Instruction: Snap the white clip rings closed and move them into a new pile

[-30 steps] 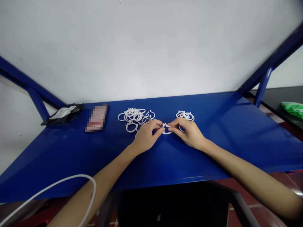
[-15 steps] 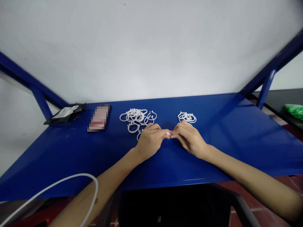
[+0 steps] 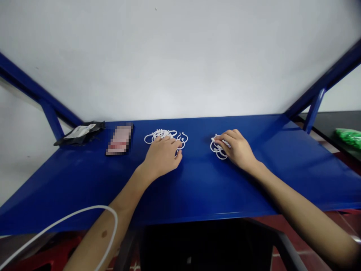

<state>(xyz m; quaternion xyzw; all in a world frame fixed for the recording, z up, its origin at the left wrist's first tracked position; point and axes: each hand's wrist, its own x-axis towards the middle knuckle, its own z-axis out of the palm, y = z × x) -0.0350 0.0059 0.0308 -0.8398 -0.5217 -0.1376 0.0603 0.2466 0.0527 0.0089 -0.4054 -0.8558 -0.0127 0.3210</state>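
Note:
A pile of white plastic rings [image 3: 160, 133], each with small knobbed ends, lies on the blue table [image 3: 194, 199] left of centre. Over the near side of that pile is my left hand [image 3: 162, 156], palm down, thumb apart from the fingers; its fingertips reach among the rings and partly hide them. Right of centre lies a smaller group of white rings [image 3: 220, 153]. There my right hand [image 3: 236, 148] has thumb and forefinger pinched on a white ring [image 3: 213, 139] at the group's edge, covering part of the group.
A phone-like flat object [image 3: 120, 140], blurred out, lies left of the large pile. Beside it is a black plastic packet [image 3: 80, 133] with a white label. A white cable [image 3: 84, 209] arcs over my left forearm. Blue frame posts stand at both sides, and a green bundle [image 3: 349, 136] is far right.
My hands were together at the middle, pinching a small white piece. Now they are apart: the left has moved to the large pile, the right to the smaller group with a ring.

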